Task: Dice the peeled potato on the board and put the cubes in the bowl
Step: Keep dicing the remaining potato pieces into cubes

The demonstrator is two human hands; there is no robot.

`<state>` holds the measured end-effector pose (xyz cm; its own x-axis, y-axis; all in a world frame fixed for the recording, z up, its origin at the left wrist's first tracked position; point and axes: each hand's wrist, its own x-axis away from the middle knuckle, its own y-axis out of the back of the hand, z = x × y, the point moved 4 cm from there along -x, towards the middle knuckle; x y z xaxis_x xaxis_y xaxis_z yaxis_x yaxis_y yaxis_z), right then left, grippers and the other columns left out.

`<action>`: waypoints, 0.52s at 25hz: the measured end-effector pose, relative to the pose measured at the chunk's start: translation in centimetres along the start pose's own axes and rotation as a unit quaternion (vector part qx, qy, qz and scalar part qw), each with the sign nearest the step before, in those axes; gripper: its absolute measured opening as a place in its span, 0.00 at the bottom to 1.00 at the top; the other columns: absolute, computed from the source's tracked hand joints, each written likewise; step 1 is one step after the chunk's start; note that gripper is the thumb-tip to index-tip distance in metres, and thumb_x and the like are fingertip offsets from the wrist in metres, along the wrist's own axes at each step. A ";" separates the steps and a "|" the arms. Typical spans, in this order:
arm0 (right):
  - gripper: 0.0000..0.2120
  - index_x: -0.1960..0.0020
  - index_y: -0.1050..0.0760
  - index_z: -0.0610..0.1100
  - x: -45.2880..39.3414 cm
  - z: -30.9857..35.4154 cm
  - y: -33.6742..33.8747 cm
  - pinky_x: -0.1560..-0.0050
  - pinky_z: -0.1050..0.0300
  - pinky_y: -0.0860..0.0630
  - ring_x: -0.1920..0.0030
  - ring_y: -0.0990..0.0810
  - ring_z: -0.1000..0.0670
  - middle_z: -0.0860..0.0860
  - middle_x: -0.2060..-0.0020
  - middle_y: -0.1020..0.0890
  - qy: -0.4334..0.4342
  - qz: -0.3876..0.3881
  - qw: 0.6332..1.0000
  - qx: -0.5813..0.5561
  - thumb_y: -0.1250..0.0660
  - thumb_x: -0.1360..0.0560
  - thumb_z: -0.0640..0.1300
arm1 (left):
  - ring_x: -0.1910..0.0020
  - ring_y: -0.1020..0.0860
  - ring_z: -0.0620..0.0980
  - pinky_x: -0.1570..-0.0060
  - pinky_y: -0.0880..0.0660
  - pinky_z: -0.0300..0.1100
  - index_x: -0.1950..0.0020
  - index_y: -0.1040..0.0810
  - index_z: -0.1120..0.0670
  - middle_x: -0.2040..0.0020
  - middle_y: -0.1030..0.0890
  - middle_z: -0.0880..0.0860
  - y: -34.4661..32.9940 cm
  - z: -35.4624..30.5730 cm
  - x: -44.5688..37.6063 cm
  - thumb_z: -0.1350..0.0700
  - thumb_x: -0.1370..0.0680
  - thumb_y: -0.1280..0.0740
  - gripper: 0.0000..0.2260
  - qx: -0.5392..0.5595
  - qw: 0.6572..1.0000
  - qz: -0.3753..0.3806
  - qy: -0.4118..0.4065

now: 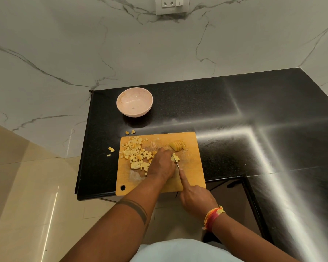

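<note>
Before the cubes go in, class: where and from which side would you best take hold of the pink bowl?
Grip the pink bowl by its rim, on the side nearest the cutting board, probably coming from above. It stands upright and open, apart from the board on the black counter, holds no cubes yet, and its rounded wall gives no handle. The rim is the one graspable edge.

Bowl [134,102] behind board [191,167], cubes [136,156] on board

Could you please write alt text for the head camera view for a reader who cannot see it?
A person's left hand steadies potato strips on a tan wooden cutting board while the right hand cuts them with a small knife. Yellow potato cubes cover the board's left; a sliced chunk waits behind. An empty pink bowl stands on the black counter.
</note>
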<state>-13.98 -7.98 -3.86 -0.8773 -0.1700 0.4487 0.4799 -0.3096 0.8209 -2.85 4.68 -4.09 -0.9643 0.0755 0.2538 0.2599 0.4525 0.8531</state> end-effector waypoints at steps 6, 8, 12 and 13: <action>0.37 0.19 0.69 0.56 1.2 -0.8 0.2 0.64 0.51 0.23 0.68 0.22 0.47 0.48 0.64 0.21 0.003 -0.014 1.000 -0.014 0.47 0.19 0.49 | 0.37 0.27 0.54 0.39 0.26 0.48 0.32 0.24 0.53 0.36 0.28 0.53 0.2 0.3 0.4 0.55 0.19 0.33 0.15 0.004 1.000 0.008 -0.002; 0.37 0.19 0.68 0.55 0.3 -0.2 0.8 0.65 0.50 0.24 0.68 0.23 0.47 0.48 0.65 0.21 0.007 -0.025 0.999 -0.020 0.47 0.18 0.49 | 0.38 0.26 0.54 0.40 0.25 0.50 0.34 0.24 0.52 0.38 0.27 0.52 0.2 0.7 0.5 0.56 0.19 0.33 0.14 0.003 1.000 0.005 0.000; 0.36 0.18 0.66 0.54 -1.6 0.8 1.0 0.62 0.49 0.22 0.66 0.22 0.45 0.46 0.63 0.20 0.014 -0.023 1.000 -0.010 0.47 0.19 0.49 | 0.39 0.26 0.55 0.41 0.25 0.50 0.35 0.23 0.52 0.39 0.26 0.53 0.5 0.9 0.5 0.57 0.18 0.35 0.12 -0.006 1.000 -0.001 -0.006; 0.36 0.18 0.65 0.54 -2.0 0.9 0.9 0.62 0.48 0.22 0.65 0.21 0.44 0.45 0.62 0.20 0.014 -0.020 1.000 -0.005 0.47 0.19 0.49 | 0.39 0.27 0.55 0.41 0.25 0.50 0.35 0.23 0.53 0.39 0.26 0.53 0.5 0.9 0.5 0.56 0.18 0.35 0.11 -0.008 1.000 -0.003 -0.007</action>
<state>-11.80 -7.06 -3.69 -0.8957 -0.1841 0.4047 0.4441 -0.3269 0.8342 -3.20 5.72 -3.93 -0.9663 0.0853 0.2429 0.2553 0.4390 0.8615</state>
